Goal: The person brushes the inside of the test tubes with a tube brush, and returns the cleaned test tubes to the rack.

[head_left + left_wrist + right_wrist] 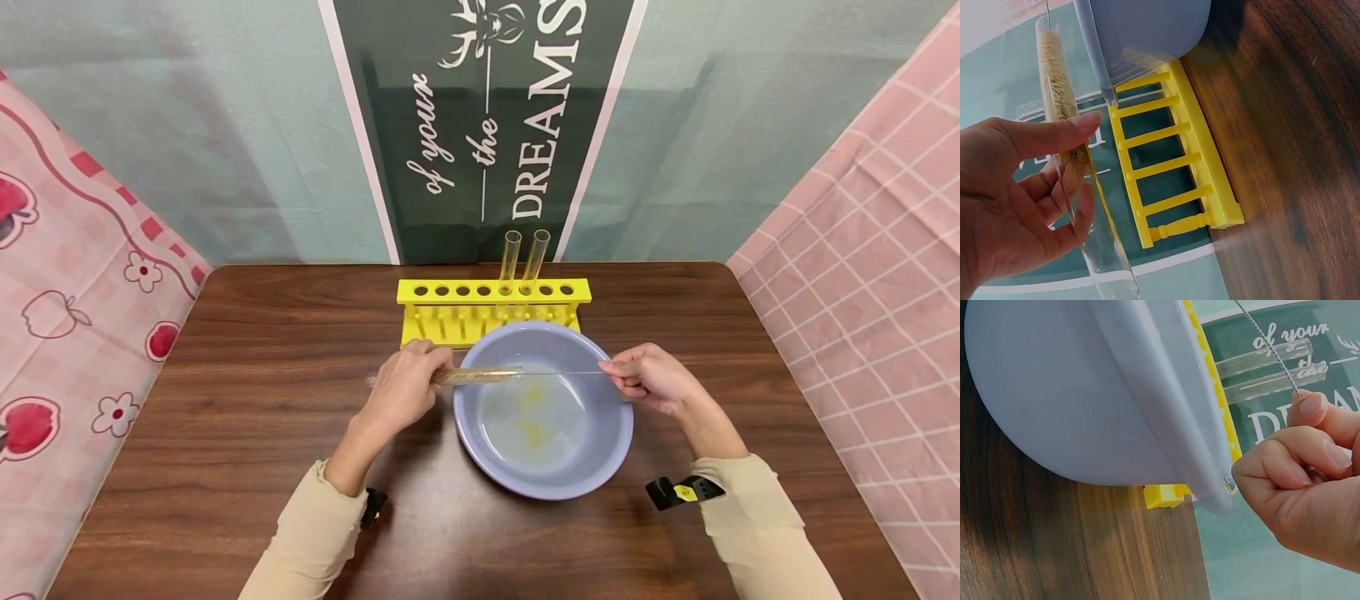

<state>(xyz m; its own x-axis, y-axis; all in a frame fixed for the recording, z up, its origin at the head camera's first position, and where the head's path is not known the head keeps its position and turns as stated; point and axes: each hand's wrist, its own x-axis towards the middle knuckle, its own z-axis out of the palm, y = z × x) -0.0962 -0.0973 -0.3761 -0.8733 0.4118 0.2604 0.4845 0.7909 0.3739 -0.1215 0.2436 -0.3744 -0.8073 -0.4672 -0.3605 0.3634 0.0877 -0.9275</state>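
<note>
Step in hand, by judgement: scrubbing the inside of a clear test tube [1104, 265] with a tube brush [1054, 69] above the lavender basin [609, 417].

Position: the tube lies crosswise, its closed end left of the basin, its mouth past the left rim and over the interior.

Left hand [405, 383]: at the basin's left rim, fingers wrapped round the tube near mid-length, thumb across the glass. Right hand [652, 379]: at the basin's right rim, thumb and forefinger closed to a fine pinch on the brush's twisted wire stem [1275, 354], which spans the basin in a straight line.

Next move, judged: bristles reach only about as far as the left grip, so the closed end calls for a deeper push along the tube's axis, with the left fingers keeping the glass steady; the thin stem could bow if pushed off line.

Appearance: tube transparent, rounded at its closed end, with small bright marks there; droplets or glare, cannot tell. Bristles tan, packed against the glass. Yellowish patches show on the basin's floor, nature unclear.

Beyond the basin: a yellow test-tube rack [450, 292] on the wood-grain worktop [262, 400], holding two upright tubes [511, 254].
</note>
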